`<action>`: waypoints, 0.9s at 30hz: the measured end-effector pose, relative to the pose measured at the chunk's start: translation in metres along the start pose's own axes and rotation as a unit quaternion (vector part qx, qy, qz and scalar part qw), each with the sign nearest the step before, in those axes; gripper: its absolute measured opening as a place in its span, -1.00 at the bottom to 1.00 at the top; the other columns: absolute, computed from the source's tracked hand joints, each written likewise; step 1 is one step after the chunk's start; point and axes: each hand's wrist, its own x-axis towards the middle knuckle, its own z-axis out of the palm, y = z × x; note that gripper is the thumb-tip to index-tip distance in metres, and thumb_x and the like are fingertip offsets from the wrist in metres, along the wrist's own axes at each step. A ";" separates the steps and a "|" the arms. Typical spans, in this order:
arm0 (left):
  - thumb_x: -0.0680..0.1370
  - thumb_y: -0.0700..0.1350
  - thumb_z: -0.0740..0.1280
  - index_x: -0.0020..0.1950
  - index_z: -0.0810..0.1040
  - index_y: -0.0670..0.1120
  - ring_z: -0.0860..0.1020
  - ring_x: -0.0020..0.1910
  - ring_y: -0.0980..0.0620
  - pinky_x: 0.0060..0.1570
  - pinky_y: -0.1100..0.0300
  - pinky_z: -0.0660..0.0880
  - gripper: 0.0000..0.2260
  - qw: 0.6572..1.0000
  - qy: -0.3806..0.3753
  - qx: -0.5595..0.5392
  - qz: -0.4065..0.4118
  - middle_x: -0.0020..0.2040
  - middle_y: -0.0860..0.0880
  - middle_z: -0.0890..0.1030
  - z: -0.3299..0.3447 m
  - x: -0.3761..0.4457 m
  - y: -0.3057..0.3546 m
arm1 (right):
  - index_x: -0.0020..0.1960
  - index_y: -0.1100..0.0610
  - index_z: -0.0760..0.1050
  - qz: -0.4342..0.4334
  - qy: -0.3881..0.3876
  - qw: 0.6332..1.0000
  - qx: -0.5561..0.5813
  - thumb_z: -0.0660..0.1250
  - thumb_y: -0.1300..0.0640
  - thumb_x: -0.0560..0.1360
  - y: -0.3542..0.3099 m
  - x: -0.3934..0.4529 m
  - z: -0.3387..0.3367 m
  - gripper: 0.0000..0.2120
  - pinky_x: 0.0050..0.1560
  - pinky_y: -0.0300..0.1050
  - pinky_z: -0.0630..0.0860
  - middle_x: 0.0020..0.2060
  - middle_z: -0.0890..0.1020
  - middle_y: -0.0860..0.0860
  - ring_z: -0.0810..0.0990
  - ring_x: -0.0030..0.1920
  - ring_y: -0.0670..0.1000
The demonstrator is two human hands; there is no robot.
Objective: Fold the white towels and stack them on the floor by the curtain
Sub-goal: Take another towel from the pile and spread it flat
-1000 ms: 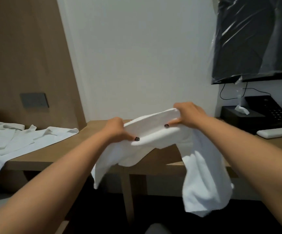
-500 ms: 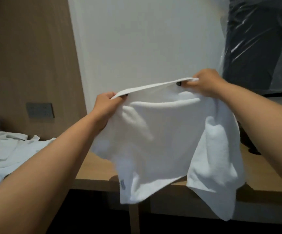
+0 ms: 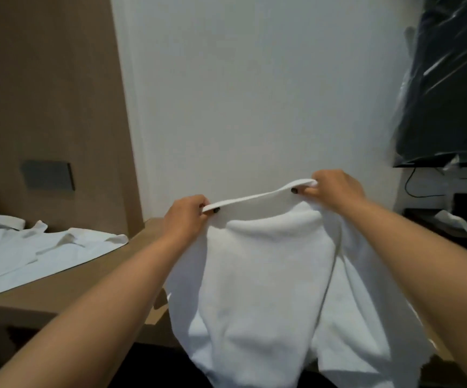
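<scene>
I hold a white towel point(image 3: 265, 281) up in front of me, above the wooden desk point(image 3: 92, 281). My left hand point(image 3: 186, 217) pinches the left end of its top hem. My right hand point(image 3: 335, 189) pinches the right end, a little higher. The hem is stretched between them and the cloth hangs down in loose folds, covering the desk's front edge. More white towels point(image 3: 31, 250) lie spread out on the desk at the left.
A white wall stands straight ahead, with a brown wood panel and a dark switch plate point(image 3: 47, 176) at the left. A plastic-wrapped television point(image 3: 447, 88) hangs at the upper right above a dark tissue box point(image 3: 450, 219). Below the desk it is dark.
Both hands have come down with the towel from head height and drawn its top hem taut. The view has tilted so that the desk and the spread towels show again.
</scene>
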 end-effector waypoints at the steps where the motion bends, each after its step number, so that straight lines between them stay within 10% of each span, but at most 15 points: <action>1: 0.52 -0.08 0.39 -0.04 0.65 0.01 0.59 0.00 -0.15 -0.09 0.07 0.47 -0.94 1.000 -0.009 0.022 0.001 -0.07 -0.08 0.65 0.011 0.001 -0.007 | -0.01 0.10 0.56 0.003 0.004 1.000 -0.007 0.26 -0.36 0.46 0.002 0.005 0.015 -0.49 0.02 -0.03 0.47 0.09 0.63 0.17 0.58 0.12 0.21; 7: 0.42 -0.23 0.40 0.31 0.53 -0.12 0.53 0.18 -0.22 0.10 -0.04 0.44 -0.56 0.997 0.007 0.074 0.030 0.23 -0.12 0.57 0.068 -0.033 -0.044 | 0.13 0.12 0.50 0.045 -0.027 0.998 -0.018 0.25 -0.18 0.56 0.004 0.030 0.109 -0.62 0.02 -0.04 0.44 0.14 0.59 0.16 0.57 0.16 0.19; 13: 0.64 -0.01 0.10 0.51 0.26 -0.10 0.14 0.54 -0.05 0.45 0.02 0.20 -0.56 0.980 -0.159 0.060 -0.101 0.56 -0.08 0.21 0.077 -0.083 -0.040 | 0.20 0.09 0.40 -0.057 -0.063 0.993 -0.084 0.29 0.16 0.49 -0.055 -0.013 0.166 -0.71 0.15 0.01 0.32 0.17 0.45 0.06 0.44 0.21 0.13; 19: 0.65 0.21 -0.10 0.59 -0.11 -0.24 -0.15 0.57 -0.17 0.53 -0.05 -0.14 -0.32 0.933 -0.281 0.181 -0.132 0.59 -0.23 -0.12 0.075 -0.103 -0.050 | 0.29 0.02 0.41 -0.183 -0.242 0.951 0.064 0.05 -0.02 0.64 -0.117 -0.091 0.164 -0.69 0.41 0.27 0.13 0.34 0.40 0.02 0.27 0.43 0.09; 27: 0.64 0.23 -0.13 0.60 -0.13 -0.19 -0.18 0.58 -0.08 0.53 -0.06 -0.18 -0.32 0.933 -0.301 0.182 -0.072 0.60 -0.15 -0.14 0.087 -0.067 -0.075 | 0.57 -0.21 -0.14 -0.124 -0.310 0.943 0.000 -0.22 -0.29 0.60 -0.113 -0.085 0.183 -0.44 0.43 0.40 -0.26 0.58 -0.16 -0.09 -0.22 0.57 0.01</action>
